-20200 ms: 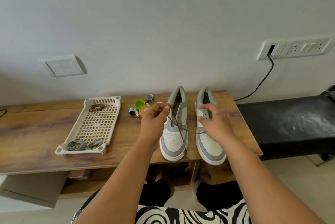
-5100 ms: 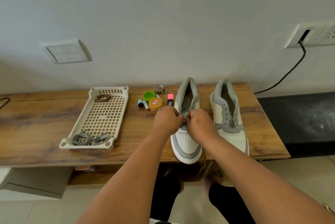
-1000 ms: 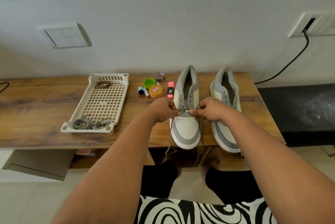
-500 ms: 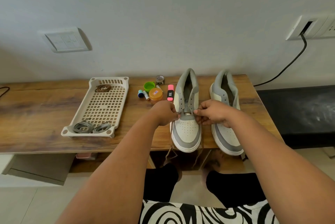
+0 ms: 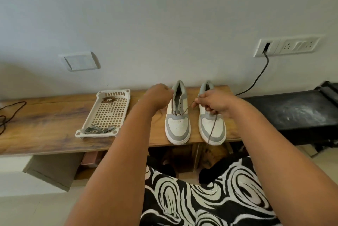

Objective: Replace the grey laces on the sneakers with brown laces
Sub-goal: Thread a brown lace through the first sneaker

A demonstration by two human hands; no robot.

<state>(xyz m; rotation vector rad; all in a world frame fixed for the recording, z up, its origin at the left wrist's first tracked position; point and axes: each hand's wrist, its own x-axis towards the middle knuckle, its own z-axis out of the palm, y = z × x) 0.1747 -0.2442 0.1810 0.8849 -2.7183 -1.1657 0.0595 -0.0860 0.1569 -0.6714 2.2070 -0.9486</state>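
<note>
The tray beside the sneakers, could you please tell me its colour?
The tray is cream-white plastic with a perforated grid floor, seen in the head view.

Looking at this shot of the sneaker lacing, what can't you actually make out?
- Head view: the left hand covers the spot behind it on the table, and its own grip is hidden.
- The brown lace threading at the left sneaker: too small to count eyelets.
- The cable: cut off by the left edge.

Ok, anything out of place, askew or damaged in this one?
Nothing stands out. Both hands, left hand and right hand, pull the brown lace taut through the left sneaker; the right sneaker stands parallel beside it.
</note>
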